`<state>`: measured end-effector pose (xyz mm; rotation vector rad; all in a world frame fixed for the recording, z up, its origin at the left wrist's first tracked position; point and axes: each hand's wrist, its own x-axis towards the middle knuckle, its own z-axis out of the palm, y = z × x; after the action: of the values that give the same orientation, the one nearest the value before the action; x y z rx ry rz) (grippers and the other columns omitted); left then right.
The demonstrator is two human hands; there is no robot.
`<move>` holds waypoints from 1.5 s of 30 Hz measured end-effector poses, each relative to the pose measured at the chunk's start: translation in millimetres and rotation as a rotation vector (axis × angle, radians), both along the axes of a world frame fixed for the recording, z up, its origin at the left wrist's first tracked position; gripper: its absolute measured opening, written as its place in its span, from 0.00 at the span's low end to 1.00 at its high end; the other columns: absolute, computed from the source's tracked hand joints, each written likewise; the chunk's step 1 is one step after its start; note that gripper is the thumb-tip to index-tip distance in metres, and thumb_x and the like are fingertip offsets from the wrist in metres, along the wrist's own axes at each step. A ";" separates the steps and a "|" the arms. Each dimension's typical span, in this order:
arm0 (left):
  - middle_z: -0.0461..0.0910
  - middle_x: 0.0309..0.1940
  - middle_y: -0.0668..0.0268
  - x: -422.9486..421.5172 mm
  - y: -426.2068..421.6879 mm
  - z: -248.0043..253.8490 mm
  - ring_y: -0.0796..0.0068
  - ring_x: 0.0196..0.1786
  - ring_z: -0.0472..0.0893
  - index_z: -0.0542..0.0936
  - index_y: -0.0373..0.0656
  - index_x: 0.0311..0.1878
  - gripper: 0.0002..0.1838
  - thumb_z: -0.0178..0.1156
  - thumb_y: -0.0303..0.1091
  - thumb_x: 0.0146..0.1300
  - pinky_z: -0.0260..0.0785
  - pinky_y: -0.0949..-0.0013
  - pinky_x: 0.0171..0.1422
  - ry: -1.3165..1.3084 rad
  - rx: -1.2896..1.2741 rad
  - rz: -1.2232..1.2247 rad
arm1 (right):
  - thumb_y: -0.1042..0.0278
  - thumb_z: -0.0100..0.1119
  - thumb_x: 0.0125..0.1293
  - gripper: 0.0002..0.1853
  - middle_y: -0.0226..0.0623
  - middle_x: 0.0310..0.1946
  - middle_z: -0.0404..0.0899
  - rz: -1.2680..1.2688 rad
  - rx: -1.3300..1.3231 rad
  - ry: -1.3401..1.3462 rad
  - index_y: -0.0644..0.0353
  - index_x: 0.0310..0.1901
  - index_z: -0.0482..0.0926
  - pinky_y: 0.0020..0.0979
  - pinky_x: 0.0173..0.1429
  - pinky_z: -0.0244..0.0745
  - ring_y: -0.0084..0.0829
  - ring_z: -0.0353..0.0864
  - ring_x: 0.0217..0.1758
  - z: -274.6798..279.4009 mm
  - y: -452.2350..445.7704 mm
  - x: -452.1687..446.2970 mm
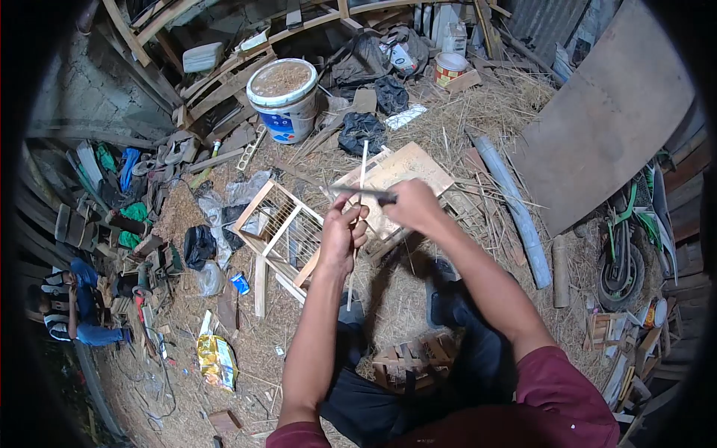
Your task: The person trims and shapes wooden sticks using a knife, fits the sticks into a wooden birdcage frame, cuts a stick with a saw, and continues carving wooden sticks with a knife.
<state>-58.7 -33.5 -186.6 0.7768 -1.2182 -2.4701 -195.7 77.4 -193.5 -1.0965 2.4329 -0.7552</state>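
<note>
A thin pale wooden strip (364, 166) stands nearly upright in my left hand (342, 236), whose fingers are wrapped round it. My right hand (415, 204) is closed round the dark handle of a knife (366, 193). The knife's blade points left and crosses the strip just above my left fingers. Beneath my hands lies a light wooden board (409, 173). To the left of my left hand, a wooden frame with thin parallel bars (284, 231) rests on the ground.
A white bucket (284, 112) stands at the upper left of the board. A grey pipe (515, 213) and a large brown sheet (605, 112) are at the right, near a green motorcycle (631, 224). Another person (82, 302) sits at the far left. Straw and shavings cover the ground.
</note>
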 end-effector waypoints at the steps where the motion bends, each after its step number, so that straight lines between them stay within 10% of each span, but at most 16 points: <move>1: 0.71 0.28 0.69 -0.6 2.0 0.2 0.89 0.16 0.57 0.65 0.41 0.66 0.25 0.47 0.20 0.65 0.44 0.81 0.17 0.004 0.006 -0.012 | 0.58 0.61 0.54 0.12 0.50 0.23 0.82 0.031 0.026 0.068 0.58 0.31 0.86 0.41 0.39 0.80 0.48 0.84 0.29 -2.8 -7.4 4.9; 12: 0.72 0.27 0.70 3.7 12.8 0.3 0.90 0.18 0.60 0.64 0.39 0.70 0.29 0.48 0.17 0.63 0.46 0.83 0.17 -0.005 0.014 -0.031 | 0.63 0.56 0.58 0.09 0.50 0.26 0.82 0.019 0.040 0.361 0.53 0.32 0.86 0.45 0.42 0.81 0.46 0.86 0.33 -10.1 -17.9 0.1; 18: 0.71 0.27 0.69 14.0 17.3 -0.6 0.88 0.15 0.58 0.61 0.41 0.72 0.27 0.44 0.21 0.69 0.49 0.83 0.14 -0.029 0.034 -0.004 | 0.58 0.59 0.63 0.16 0.54 0.27 0.83 -0.543 -0.039 0.051 0.65 0.31 0.85 0.45 0.39 0.79 0.49 0.85 0.33 -20.8 17.1 -80.9; 22: 0.67 0.30 0.69 -0.8 -8.7 -9.5 0.90 0.16 0.54 0.59 0.46 0.73 0.30 0.42 0.20 0.67 0.42 0.84 0.13 0.138 0.269 0.034 | 0.54 0.58 0.64 0.18 0.40 0.19 0.79 -0.086 -0.049 0.068 0.63 0.32 0.85 0.36 0.27 0.77 0.33 0.81 0.21 -33.1 -11.7 -25.0; 26: 0.66 0.28 0.71 -2.9 -5.4 -10.3 0.90 0.16 0.54 0.58 0.47 0.73 0.31 0.41 0.20 0.66 0.42 0.84 0.13 0.174 0.310 -0.054 | 0.58 0.57 0.57 0.14 0.54 0.27 0.82 0.104 0.065 0.148 0.58 0.35 0.86 0.46 0.43 0.80 0.51 0.85 0.35 8.1 -16.3 15.3; 33: 0.67 0.26 0.72 15.7 36.8 13.3 0.89 0.17 0.58 0.55 0.42 0.75 0.30 0.43 0.24 0.69 0.46 0.83 0.14 -0.100 -0.054 -0.192 | 0.60 0.56 0.62 0.13 0.51 0.32 0.84 -0.388 0.015 0.101 0.60 0.35 0.85 0.45 0.43 0.79 0.48 0.85 0.38 -30.5 -10.0 -67.8; 38: 0.67 0.27 0.71 11.5 14.3 -11.5 0.89 0.16 0.57 0.59 0.45 0.73 0.29 0.45 0.23 0.68 0.45 0.84 0.14 0.145 0.262 -0.111 | 0.57 0.60 0.61 0.17 0.55 0.33 0.83 -0.490 -0.017 -0.046 0.67 0.36 0.84 0.43 0.46 0.78 0.49 0.85 0.38 -4.4 19.7 -75.1; 45: 0.67 0.27 0.73 -7.1 1.1 -2.2 0.90 0.16 0.57 0.59 0.44 0.72 0.29 0.46 0.24 0.67 0.46 0.84 0.15 0.043 0.032 -0.020 | 0.61 0.58 0.59 0.14 0.53 0.31 0.83 0.012 0.130 0.082 0.64 0.33 0.84 0.44 0.42 0.80 0.47 0.85 0.35 20.4 -13.8 9.6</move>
<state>-65.7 -32.4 -188.8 0.7188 -1.1797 -2.5154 -186.1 63.7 -173.1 -1.1104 2.5023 -0.5492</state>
